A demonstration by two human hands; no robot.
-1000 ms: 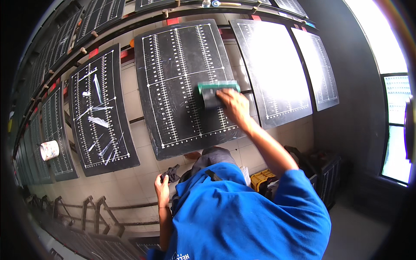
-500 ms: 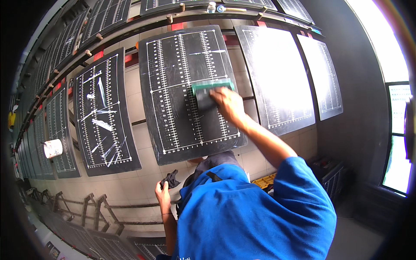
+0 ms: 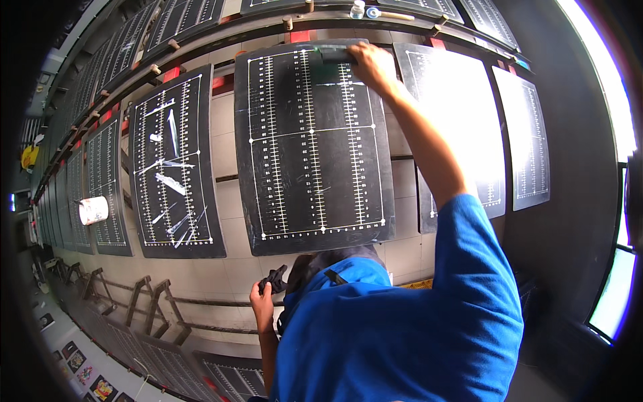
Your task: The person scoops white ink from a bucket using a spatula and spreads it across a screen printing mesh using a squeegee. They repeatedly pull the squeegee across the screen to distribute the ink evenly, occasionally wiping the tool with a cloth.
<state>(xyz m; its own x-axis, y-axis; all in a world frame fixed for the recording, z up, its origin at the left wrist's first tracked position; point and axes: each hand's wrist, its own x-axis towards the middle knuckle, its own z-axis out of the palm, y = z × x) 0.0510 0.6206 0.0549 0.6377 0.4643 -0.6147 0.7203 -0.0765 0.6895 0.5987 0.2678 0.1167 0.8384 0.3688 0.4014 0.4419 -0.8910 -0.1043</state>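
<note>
Over the far end of the gridded black board [image 3: 291, 175], my right hand [image 3: 371, 65] had its fingers closed on the dark flat tool [image 3: 337, 55] while my left hand [image 3: 263, 303] clutched a black cloth [image 3: 274, 281], seemingly mid-pass across the surface, where the next move likely called for even pressure.

Blurred dark handheld tool [image 3: 336, 56]

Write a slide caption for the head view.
Right hand holds a dark tool at a ruled black board's far end; left hand holds dark cloth.
</note>
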